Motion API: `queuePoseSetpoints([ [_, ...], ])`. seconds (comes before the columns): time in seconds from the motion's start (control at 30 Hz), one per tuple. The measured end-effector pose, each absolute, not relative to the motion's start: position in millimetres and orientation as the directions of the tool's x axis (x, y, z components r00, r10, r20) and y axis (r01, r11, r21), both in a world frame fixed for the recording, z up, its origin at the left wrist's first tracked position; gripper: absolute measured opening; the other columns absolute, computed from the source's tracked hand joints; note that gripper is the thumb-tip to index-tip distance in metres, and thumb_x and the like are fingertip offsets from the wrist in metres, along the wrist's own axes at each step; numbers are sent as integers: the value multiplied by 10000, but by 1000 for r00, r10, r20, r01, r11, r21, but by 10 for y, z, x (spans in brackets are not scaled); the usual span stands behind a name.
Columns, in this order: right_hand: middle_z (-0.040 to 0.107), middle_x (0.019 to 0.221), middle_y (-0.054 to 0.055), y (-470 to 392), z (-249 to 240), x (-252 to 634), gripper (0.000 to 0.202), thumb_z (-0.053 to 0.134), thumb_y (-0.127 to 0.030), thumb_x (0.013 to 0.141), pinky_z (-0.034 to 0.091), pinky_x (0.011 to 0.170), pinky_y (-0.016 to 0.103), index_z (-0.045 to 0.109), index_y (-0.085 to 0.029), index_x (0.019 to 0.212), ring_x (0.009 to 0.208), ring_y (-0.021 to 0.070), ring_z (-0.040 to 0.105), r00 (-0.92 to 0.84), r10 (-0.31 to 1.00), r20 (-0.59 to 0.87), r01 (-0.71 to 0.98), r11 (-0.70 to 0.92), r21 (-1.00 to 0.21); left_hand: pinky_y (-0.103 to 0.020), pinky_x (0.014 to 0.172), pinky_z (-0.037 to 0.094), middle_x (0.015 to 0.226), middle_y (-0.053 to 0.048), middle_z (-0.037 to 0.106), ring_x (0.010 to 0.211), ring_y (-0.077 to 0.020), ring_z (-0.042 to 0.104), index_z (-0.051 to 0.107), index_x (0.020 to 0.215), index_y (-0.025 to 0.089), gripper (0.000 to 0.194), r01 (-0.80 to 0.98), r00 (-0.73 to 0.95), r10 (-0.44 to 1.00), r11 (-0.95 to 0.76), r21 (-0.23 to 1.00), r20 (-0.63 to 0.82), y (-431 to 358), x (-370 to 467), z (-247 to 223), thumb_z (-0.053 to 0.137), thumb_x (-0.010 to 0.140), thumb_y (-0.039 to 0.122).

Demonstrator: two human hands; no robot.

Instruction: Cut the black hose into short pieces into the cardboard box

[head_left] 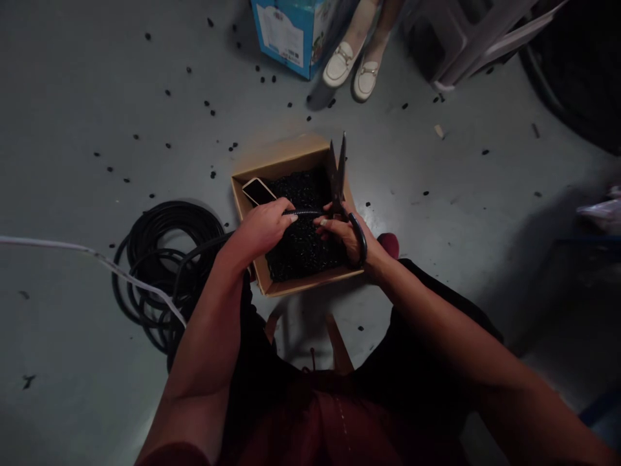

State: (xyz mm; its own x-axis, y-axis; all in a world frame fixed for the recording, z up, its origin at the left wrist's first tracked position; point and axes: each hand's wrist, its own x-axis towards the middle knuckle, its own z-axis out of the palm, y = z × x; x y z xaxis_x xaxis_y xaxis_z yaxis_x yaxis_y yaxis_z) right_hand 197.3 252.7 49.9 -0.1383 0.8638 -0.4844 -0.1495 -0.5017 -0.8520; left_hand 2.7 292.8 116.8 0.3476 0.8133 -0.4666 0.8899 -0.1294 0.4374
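Observation:
My left hand [266,226] is closed around a thin black ribbed tube [305,212] that spans the gap between my hands. In my right hand [350,238], black-handled scissors [338,173] point away from me with their blades a little apart. The fingertips of that hand are at the other end of the tube; whether they pinch it is hard to tell. Both hands are over a cardboard box [310,283] holding many small, shiny black pieces [298,249]. A flat dark rectangle with a pale rim [259,192] leans in the box's far left corner.
Left of the box lies a coil of black tubing [169,217], with a white cable [111,264] crossing it. Small black bits are scattered over the grey floor [72,194]. Beyond are a blue carton [284,35], a person's white shoes [339,65] and a plastic stool [449,45].

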Motion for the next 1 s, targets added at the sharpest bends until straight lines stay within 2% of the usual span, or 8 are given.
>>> queuePoseSetpoints([
  [0.17,605,829,-38,2568,544,1986,413,732,-308,694,502,647,291,497,-241,1027,668,125,603,-104,889,-447,-208,-459,-864,-372,928,477,1100,-100,705,1018,-248,642,639,1126,153,313,891,377,789,-168,421,-485,2944,105,1196,435,933,292],
  [0.53,583,786,-54,2539,432,2047,371,695,-290,712,481,630,288,485,-247,1014,628,114,564,42,904,-425,-113,-419,-901,-370,954,473,1153,-103,699,1085,-248,627,658,1130,153,311,893,400,804,-232,386,-441,2931,221,1131,443,943,275],
  [0.7,569,774,-61,2528,488,2028,371,673,-277,700,441,588,274,478,-247,1015,600,104,538,-27,903,-428,-99,-429,-898,-364,943,472,1118,-100,695,1061,-243,630,649,1142,156,292,911,382,819,-257,322,-427,2818,236,1076,446,966,271],
  [0.83,547,732,-61,2519,524,1985,343,661,-282,702,430,570,280,484,-242,994,579,108,523,-11,886,-464,-42,-464,-885,-359,946,466,1136,-107,682,1077,-245,621,642,1154,152,293,930,342,844,-240,279,-414,2723,254,1069,439,982,273],
  [1.0,534,682,-65,2507,579,1917,351,678,-286,680,416,561,287,483,-244,968,568,120,508,30,891,-452,-43,-451,-892,-362,954,463,1138,-114,679,1087,-251,617,642,1173,154,316,935,301,874,-190,300,-383,2629,212,1078,411,989,267],
])
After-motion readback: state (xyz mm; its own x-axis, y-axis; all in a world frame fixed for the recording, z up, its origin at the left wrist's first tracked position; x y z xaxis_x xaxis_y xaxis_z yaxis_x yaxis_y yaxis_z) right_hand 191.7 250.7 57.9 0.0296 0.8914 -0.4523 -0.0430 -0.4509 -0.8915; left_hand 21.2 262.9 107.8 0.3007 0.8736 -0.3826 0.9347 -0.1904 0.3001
